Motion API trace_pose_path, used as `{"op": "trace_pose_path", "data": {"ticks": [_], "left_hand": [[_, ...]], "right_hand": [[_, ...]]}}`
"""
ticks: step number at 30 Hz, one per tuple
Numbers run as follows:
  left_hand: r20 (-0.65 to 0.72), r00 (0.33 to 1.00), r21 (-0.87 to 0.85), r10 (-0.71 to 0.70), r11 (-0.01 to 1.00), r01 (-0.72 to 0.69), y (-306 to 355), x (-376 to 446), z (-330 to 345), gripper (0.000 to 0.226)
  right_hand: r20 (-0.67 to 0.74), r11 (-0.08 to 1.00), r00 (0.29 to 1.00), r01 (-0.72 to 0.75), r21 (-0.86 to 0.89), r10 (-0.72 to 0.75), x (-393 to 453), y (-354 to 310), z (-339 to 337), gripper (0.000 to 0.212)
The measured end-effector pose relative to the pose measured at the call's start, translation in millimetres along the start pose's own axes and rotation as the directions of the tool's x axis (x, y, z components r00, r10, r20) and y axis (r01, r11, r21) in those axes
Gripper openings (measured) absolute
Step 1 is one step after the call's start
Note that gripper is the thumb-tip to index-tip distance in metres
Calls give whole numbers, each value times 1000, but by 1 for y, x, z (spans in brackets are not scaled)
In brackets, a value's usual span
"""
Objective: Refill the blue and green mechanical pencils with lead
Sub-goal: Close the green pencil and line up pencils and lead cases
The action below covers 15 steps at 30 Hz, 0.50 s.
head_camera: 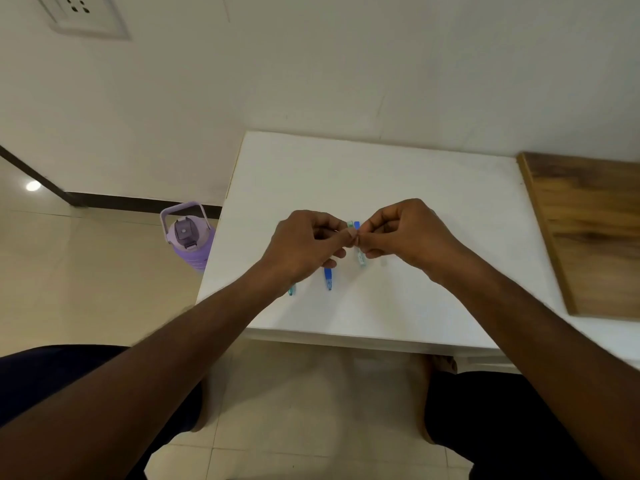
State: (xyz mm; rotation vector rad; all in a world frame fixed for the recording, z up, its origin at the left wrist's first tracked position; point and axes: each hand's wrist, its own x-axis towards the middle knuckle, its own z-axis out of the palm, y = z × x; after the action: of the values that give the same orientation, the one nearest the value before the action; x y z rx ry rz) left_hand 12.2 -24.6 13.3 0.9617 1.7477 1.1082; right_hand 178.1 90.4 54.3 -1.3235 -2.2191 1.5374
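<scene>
Centrally, on the white table [433, 209]: blue pencil [327, 280] and green pencil [292, 289] lying side by side, tips toward the person, upper lengths hidden under the left hand [304, 244]; a clear lead case [360, 256] beneath the right hand [405, 233]. Both hands raised just above the table, fingers curled, fingertips meeting in a pinch on something too small to identify. Surroundings: wooden board [588, 230] at right, purple bottle [188, 237] on the floor at left.

At frame center, the left hand [304, 242] and right hand [403, 233] meet fingertip to fingertip above the white table [433, 202], pinching something small. The blue pencil [327, 279] and green pencil [292, 289] lie below them. A purple bottle [188, 235] stands at left.
</scene>
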Motion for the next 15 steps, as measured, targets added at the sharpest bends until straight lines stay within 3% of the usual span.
{"op": "trace_pose_path", "data": {"ticks": [4,11,15], "left_hand": [[-55,998,-69,-22,997,18,3,1,-1,17],[-88,982,144,167,978,-154,1,0,3,10],[-72,967,207,245,952,-226,4,-2,5,12]], "right_hand": [[-10,998,1000,11,57,-10,3,-1,-1,14],[-169,960,985,6,281,43,7,1,-11,12],[-167,972,986,39,234,1,1,-2,-12,23]]}}
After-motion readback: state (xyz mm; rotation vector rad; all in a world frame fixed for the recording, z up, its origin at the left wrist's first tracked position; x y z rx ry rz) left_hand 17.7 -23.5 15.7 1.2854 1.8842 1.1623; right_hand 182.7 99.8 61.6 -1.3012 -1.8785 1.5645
